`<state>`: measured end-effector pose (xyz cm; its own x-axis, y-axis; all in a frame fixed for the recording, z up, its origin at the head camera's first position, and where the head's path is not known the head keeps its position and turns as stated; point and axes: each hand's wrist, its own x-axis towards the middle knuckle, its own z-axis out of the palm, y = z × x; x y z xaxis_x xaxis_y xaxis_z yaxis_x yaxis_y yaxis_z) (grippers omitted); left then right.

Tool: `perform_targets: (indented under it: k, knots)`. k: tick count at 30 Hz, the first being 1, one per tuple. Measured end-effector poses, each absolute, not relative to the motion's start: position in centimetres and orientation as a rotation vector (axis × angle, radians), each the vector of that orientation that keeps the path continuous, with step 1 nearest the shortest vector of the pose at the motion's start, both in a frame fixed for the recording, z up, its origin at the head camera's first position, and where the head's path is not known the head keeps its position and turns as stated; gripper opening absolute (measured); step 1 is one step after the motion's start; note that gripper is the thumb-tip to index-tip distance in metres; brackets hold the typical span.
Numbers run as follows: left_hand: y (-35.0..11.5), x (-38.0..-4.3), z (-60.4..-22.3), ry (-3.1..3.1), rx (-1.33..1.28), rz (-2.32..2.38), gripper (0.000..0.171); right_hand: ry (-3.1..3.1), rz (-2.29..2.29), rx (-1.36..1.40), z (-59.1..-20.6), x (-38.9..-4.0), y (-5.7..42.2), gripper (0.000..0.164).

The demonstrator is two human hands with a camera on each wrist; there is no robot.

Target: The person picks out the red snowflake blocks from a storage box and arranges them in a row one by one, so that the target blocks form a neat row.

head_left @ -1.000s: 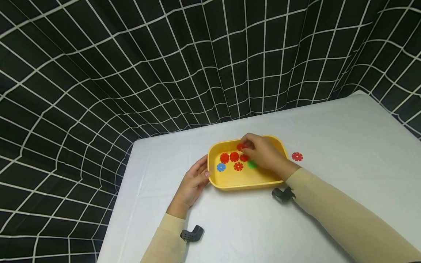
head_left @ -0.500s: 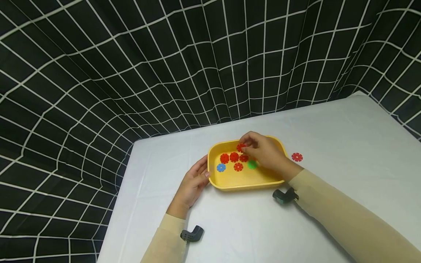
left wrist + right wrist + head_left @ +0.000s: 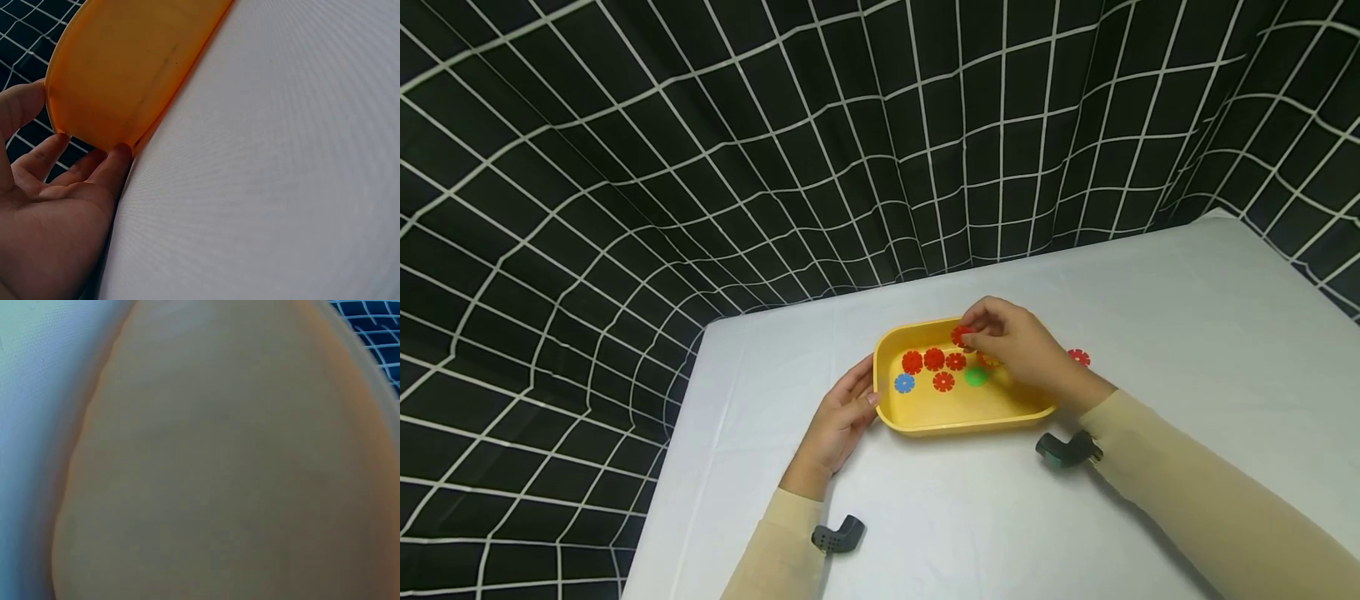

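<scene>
A white-covered table (image 3: 940, 517) spreads beneath both hands, with a dark gridded curtain (image 3: 820, 150) hanging beyond them. On the cloth sits a yellow tray (image 3: 940, 414), the one container, reaching from the left hand (image 3: 838, 417) at one end to under the right hand (image 3: 1018, 346) at the other. The left hand grips the tray's end, thumb at the rim and fingers curled against the outer wall; the left wrist view shows those fingertips touching the wall. The right hand, over the tray's far right part, pinches a red disc (image 3: 959, 335) between thumb and fingers, near the far wall; whether that disc touches the tray cannot be told.

Inside the tray, nearer the body than the pinch and running off to its left, lies a row of red discs (image 3: 934, 359), some apparently stacked. A single red disc (image 3: 943, 382) lies closer to the body than the row. A green disc (image 3: 976, 377) rests below the right hand's thumb side, and an orange piece (image 3: 989, 361) is partly hidden under that hand. A blue disc (image 3: 904, 382) lies farthest left of the pinch, nearest the left hand. Outside the tray, past the right wrist, another red disc (image 3: 1078, 356) rests partly covered on the cloth.
</scene>
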<state>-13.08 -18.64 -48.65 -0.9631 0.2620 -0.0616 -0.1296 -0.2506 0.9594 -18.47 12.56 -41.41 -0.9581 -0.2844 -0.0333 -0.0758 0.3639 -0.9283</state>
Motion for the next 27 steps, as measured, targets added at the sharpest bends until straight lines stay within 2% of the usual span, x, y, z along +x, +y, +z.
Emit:
perform_targets:
  k: [14, 23, 27]
  knots:
    - [-18.7, -12.9, -48.5, 1.742, 0.186, 2.286, 0.061, 2.545, -1.651, -0.302, -39.7, -17.2, 17.2, 0.022]
    - [-18.6, -12.9, -48.4, 1.742, 0.191, 2.282, 0.064, 2.556, -1.644, -0.151, -40.4, -16.6, 20.9, 0.033]
    - [-18.6, -12.9, -48.4, 1.738, 0.187, 2.286, 0.063, 2.595, -1.642, -0.157, -41.0, -16.5, 22.1, 0.033]
